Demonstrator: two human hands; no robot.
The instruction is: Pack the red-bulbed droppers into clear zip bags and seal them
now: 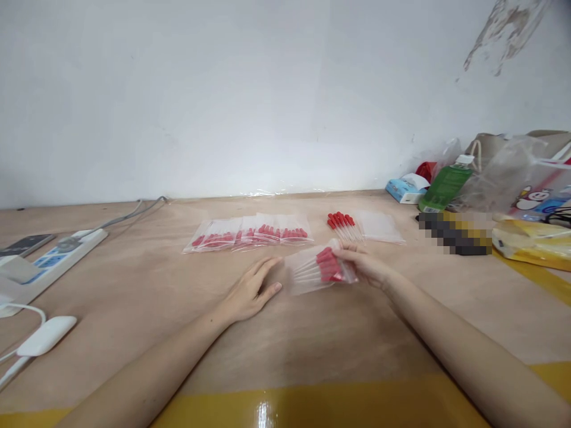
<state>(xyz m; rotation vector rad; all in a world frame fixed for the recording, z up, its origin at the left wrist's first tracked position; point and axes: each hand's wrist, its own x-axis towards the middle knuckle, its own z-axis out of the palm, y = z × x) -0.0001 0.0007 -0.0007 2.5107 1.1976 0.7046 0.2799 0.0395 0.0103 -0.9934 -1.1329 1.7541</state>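
My right hand pinches the end of a clear plastic bag. Inside the bag lie several thin pale sticks with red ends, which look like droppers; the red ends are toward my right hand. Just left of the bag's other end, my left hand has its thumb and fingers apart and holds nothing. Beyond both hands, a row of filled bags with red ends showing overlaps on the table. Loose red-ended droppers lie fanned out beside a stack of flat, unfilled bags.
A power strip, a phone and a white adapter are at the left. On the right are a tissue box, a green bottle, plastic bags and a blurred-out dark item. A wall stands behind.
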